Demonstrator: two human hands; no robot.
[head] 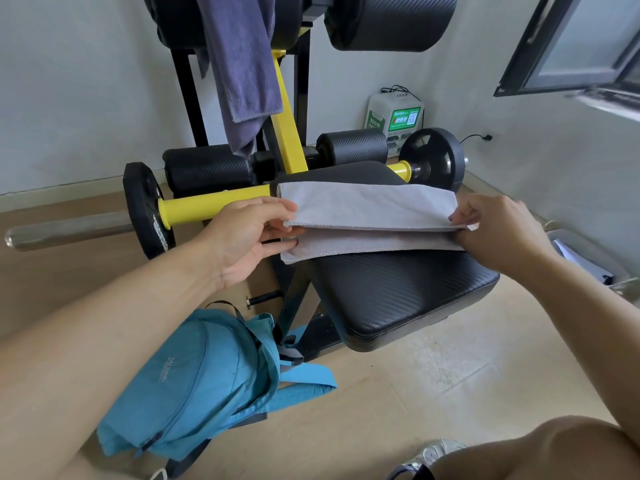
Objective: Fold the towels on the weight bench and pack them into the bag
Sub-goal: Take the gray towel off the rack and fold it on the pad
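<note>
A light grey towel (pixel 367 216) lies across the far end of the black bench pad (pixel 398 292), folded lengthwise with its top layer lifted along the near edge. My left hand (pixel 252 237) pinches the top layer's left corner between thumb and fingers. At the other end my right hand (pixel 498 230) pinches the right corner. A dark purple-grey towel (pixel 242 71) hangs from the black roller pads at the top of the bench frame. On the floor at the left of the bench lies the blue bag (pixel 204 382), slumped against the frame with its straps loose.
Yellow bars and black weight plates (pixel 147 209) stick out at both sides of the bench. A steel bar (pixel 69 232) points left. A white and green charging box (pixel 393 119) stands by the back wall. My knee (pixel 540 448) and shoe are at the bottom right.
</note>
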